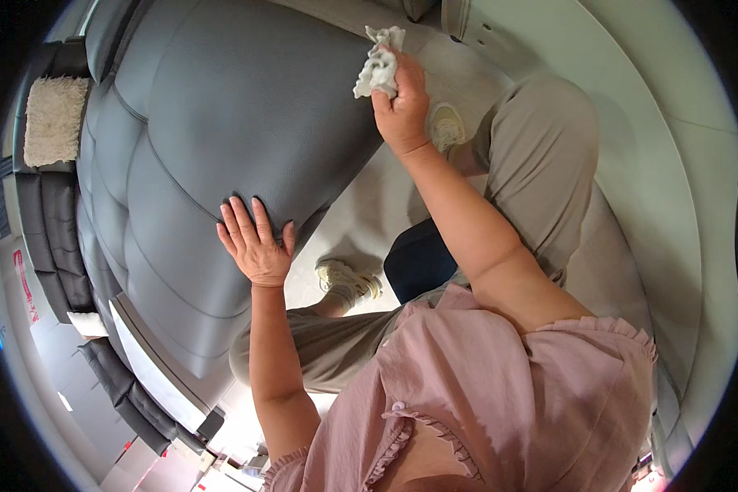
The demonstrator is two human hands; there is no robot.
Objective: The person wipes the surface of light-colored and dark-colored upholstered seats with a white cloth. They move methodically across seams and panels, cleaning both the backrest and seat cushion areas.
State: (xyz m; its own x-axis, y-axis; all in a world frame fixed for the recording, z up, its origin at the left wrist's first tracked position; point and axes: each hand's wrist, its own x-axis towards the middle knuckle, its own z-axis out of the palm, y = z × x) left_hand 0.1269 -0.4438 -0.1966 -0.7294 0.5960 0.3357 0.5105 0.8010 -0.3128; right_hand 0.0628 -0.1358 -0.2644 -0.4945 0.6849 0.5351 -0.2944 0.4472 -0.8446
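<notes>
A large grey leather sofa seat point(240, 104) with curved seams fills the left and upper middle of the head view. My left hand point(257, 246) rests palm down on its surface near the front edge, fingers spread and holding nothing. Up at the seat's far right corner, my right hand point(404, 98) grips a crumpled white cloth point(378, 71), which bunches out past the fingers. Whether the cloth touches the leather there cannot be told.
A dark seat point(421, 258) shows between my legs. A pale green curved surface point(639, 154) lies to the right. Black sofa cushions point(55, 227) and a fluffy cream cushion point(55, 121) stand at the far left, near a white-topped panel point(157, 363).
</notes>
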